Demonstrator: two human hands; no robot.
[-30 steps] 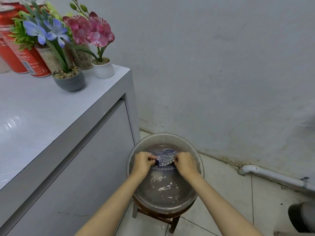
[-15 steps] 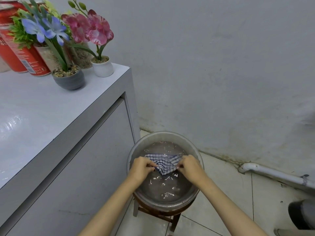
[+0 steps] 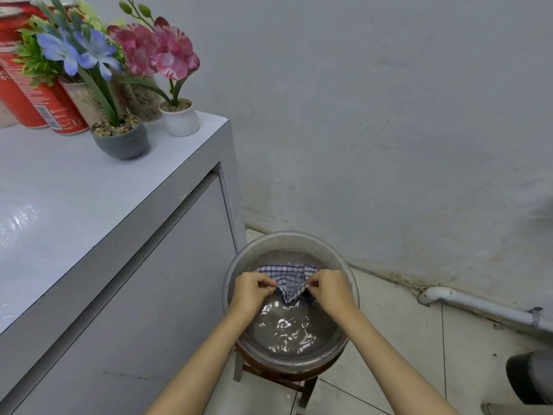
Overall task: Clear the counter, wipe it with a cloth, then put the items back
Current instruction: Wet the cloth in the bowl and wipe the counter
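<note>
A blue-and-white checked cloth (image 3: 286,278) hangs spread over a metal basin (image 3: 236,265) full of cloudy water. My left hand (image 3: 251,290) pinches the cloth's left edge and my right hand (image 3: 327,290) pinches its right edge, both just above the water. The white counter (image 3: 74,199) lies to the left. At its back corner stand a grey pot with blue flowers (image 3: 121,139), a white pot with pink flowers (image 3: 179,119) and red cans (image 3: 36,94).
The basin rests on a small wooden stool (image 3: 278,377) on the tiled floor, close to the counter's side panel. A white pipe (image 3: 478,307) runs along the wall's base at right. A dark object (image 3: 529,378) sits at the lower right edge.
The cloth was bunched between my hands in the water; now it is lifted and pulled open wider between them. My hands have moved slightly apart.
</note>
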